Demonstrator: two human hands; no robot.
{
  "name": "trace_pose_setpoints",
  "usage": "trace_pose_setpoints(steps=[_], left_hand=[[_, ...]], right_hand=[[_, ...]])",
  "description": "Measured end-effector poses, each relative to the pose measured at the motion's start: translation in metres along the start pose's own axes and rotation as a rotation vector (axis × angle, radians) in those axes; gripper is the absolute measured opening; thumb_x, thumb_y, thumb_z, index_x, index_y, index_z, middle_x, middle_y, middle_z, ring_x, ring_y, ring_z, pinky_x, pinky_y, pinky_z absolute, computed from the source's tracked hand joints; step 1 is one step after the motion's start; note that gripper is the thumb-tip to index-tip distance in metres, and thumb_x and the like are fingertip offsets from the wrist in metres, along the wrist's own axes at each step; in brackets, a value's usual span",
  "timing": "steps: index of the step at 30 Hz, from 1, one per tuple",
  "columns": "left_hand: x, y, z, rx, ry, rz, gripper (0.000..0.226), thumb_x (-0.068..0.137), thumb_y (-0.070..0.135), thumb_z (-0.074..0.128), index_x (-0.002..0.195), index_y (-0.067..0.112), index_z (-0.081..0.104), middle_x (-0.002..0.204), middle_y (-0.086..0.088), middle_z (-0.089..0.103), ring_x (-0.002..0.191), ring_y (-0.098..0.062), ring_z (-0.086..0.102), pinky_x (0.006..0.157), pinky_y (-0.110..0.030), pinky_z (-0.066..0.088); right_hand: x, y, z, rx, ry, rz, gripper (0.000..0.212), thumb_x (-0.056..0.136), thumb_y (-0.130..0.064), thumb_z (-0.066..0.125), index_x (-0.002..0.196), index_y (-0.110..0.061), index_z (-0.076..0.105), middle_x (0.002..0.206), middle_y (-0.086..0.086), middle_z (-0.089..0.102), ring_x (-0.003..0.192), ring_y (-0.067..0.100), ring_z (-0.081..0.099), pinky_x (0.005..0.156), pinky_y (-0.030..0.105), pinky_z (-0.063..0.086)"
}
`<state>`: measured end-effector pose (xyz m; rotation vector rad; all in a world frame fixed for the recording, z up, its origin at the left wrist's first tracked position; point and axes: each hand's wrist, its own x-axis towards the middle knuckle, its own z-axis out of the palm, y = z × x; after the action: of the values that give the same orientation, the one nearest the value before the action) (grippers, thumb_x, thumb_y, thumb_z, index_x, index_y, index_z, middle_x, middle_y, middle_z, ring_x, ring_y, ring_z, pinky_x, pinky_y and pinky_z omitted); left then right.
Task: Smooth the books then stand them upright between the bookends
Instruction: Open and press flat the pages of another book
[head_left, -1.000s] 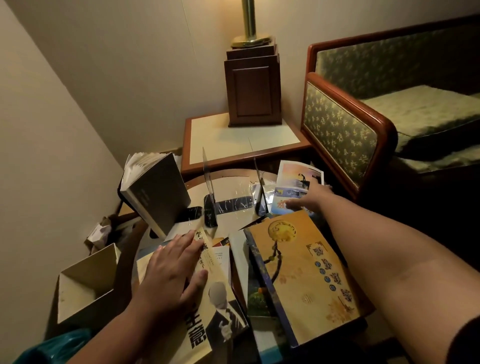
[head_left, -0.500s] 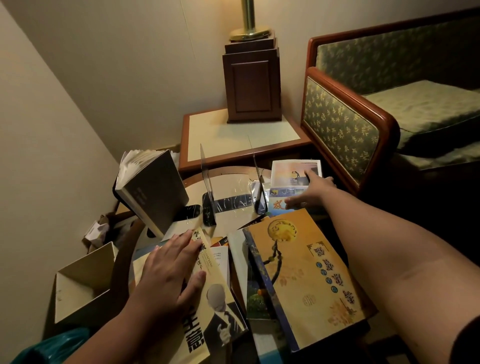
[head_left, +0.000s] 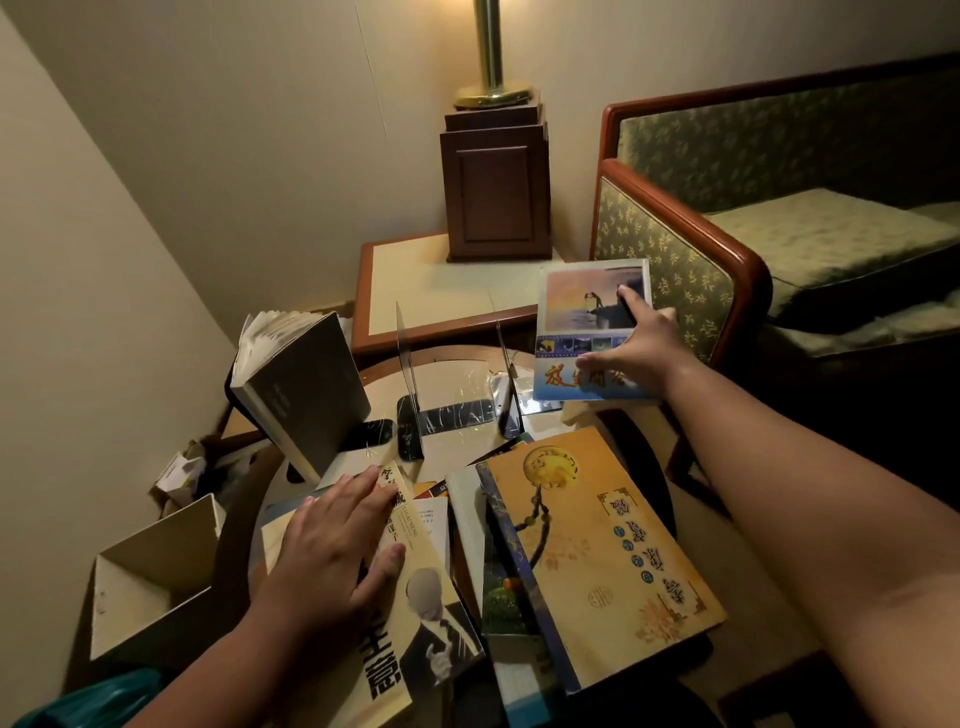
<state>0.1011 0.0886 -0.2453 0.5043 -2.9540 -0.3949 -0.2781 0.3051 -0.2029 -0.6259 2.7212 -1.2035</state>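
Observation:
My right hand (head_left: 644, 343) grips a thin book with a sunset photo cover (head_left: 582, 317), tilted up off the round table (head_left: 467, 374) to the right of two clear bookends (head_left: 410, 384) (head_left: 506, 387). My left hand (head_left: 332, 551) rests flat, fingers spread, on a cream book with a suited figure (head_left: 415, 613) at the front left. A large orange book (head_left: 597, 551) lies flat at the front right over other books. A thick grey book (head_left: 306, 384) stands leaning, pages fanned, left of the bookends.
An open cardboard box (head_left: 150, 577) sits low at the left, with crumpled paper (head_left: 182, 473) behind it. A side table (head_left: 436, 291) holding a wooden lamp base (head_left: 496, 192) stands behind. A green patterned sofa (head_left: 779, 234) fills the right.
My right hand has taken hold of the sunset-cover book and lifted its far edge up from flat on the table. My left hand stays on the cream book.

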Motion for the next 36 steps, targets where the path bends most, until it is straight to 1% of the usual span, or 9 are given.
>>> trace_pose_setpoints(steps=[5, 11, 14, 20, 24, 27, 30, 33, 36], left_hand=[[0.0, 0.004, -0.001, 0.02, 0.004, -0.011, 0.078, 0.083, 0.073, 0.021, 0.152, 0.037, 0.029, 0.161, 0.012, 0.018, 0.144, -0.005, 0.006, 0.114, -0.04, 0.005], [0.001, 0.008, -0.006, 0.032, -0.018, -0.025, 0.082, 0.082, 0.072, 0.02, 0.152, 0.031, 0.034, 0.162, 0.004, 0.025, 0.149, -0.019, 0.02, 0.117, -0.047, 0.014], [-0.001, 0.011, -0.008, 0.025, -0.012, -0.023, 0.083, 0.081, 0.072, 0.019, 0.151, 0.03, 0.035, 0.161, 0.003, 0.026, 0.15, -0.019, 0.02, 0.118, -0.05, 0.016], [-0.002, 0.017, -0.019, 0.012, -0.061, -0.035, 0.09, 0.074, 0.074, 0.016, 0.151, 0.031, 0.035, 0.162, 0.005, 0.025, 0.15, -0.019, 0.019, 0.119, -0.051, 0.016], [-0.001, 0.008, -0.023, -0.18, -0.074, -0.052, 0.079, 0.075, 0.067, 0.037, 0.141, 0.026, 0.051, 0.153, 0.002, 0.041, 0.141, -0.021, 0.038, 0.112, -0.054, 0.034], [-0.008, 0.004, -0.034, -0.566, -0.002, -0.158, 0.038, 0.09, 0.032, 0.06, 0.127, 0.025, 0.061, 0.131, -0.004, 0.062, 0.114, -0.021, 0.064, 0.089, -0.041, 0.058], [-0.016, 0.002, -0.043, -0.863, 0.053, -0.283, 0.03, 0.096, 0.007, 0.058, 0.125, 0.013, 0.061, 0.114, -0.008, 0.07, 0.093, -0.018, 0.073, 0.076, -0.035, 0.061], [-0.021, -0.009, -0.042, -0.762, 0.028, -0.22, 0.033, 0.092, 0.013, 0.067, 0.125, 0.017, 0.063, 0.115, 0.0, 0.07, 0.101, -0.014, 0.069, 0.085, -0.036, 0.06], [-0.021, -0.011, -0.04, -0.665, 0.006, -0.224, 0.039, 0.088, 0.019, 0.074, 0.125, 0.024, 0.062, 0.114, 0.007, 0.069, 0.105, -0.009, 0.066, 0.077, -0.02, 0.057]], right_hand=[[-0.019, -0.02, -0.036, 0.079, 0.021, -0.081, 0.133, 0.041, -0.067, 0.088, 0.153, -0.043, 0.019, 0.152, 0.013, 0.024, 0.136, 0.039, 0.034, 0.105, 0.05, 0.042], [-0.077, -0.036, -0.058, 0.143, 0.017, -0.128, 0.134, 0.037, -0.078, 0.082, 0.151, -0.049, 0.018, 0.154, 0.01, 0.024, 0.139, 0.036, 0.032, 0.104, 0.044, 0.045], [-0.115, -0.046, -0.056, 0.213, -0.015, -0.139, 0.13, 0.044, -0.071, 0.086, 0.152, -0.045, 0.02, 0.155, 0.009, 0.026, 0.139, 0.031, 0.033, 0.1, 0.034, 0.042], [-0.191, -0.073, -0.027, 0.194, -0.11, -0.183, 0.128, 0.042, -0.075, 0.084, 0.15, -0.051, 0.02, 0.146, 0.006, 0.03, 0.132, 0.031, 0.039, 0.101, 0.048, 0.05], [-0.23, -0.088, 0.01, 0.326, -0.236, -0.244, 0.115, 0.053, -0.055, 0.092, 0.149, -0.046, 0.029, 0.127, -0.006, 0.043, 0.117, 0.015, 0.052, 0.094, 0.03, 0.055], [-0.246, -0.098, 0.032, 0.553, -0.365, -0.256, 0.114, 0.058, -0.036, 0.095, 0.152, -0.033, 0.03, 0.136, -0.008, 0.05, 0.124, 0.016, 0.055, 0.095, 0.036, 0.055], [-0.249, -0.112, 0.035, 0.637, -0.407, -0.253, 0.111, 0.06, -0.023, 0.094, 0.152, -0.026, 0.032, 0.133, -0.01, 0.052, 0.122, 0.019, 0.057, 0.092, 0.04, 0.057], [-0.244, -0.126, 0.027, 0.63, -0.412, -0.318, 0.104, 0.065, -0.013, 0.09, 0.151, -0.023, 0.033, 0.129, -0.019, 0.05, 0.118, 0.012, 0.058, 0.089, 0.037, 0.058], [-0.238, -0.137, 0.02, 0.622, -0.401, -0.345, 0.11, 0.061, -0.027, 0.094, 0.151, -0.031, 0.033, 0.137, -0.011, 0.049, 0.121, 0.017, 0.058, 0.089, 0.043, 0.058]])
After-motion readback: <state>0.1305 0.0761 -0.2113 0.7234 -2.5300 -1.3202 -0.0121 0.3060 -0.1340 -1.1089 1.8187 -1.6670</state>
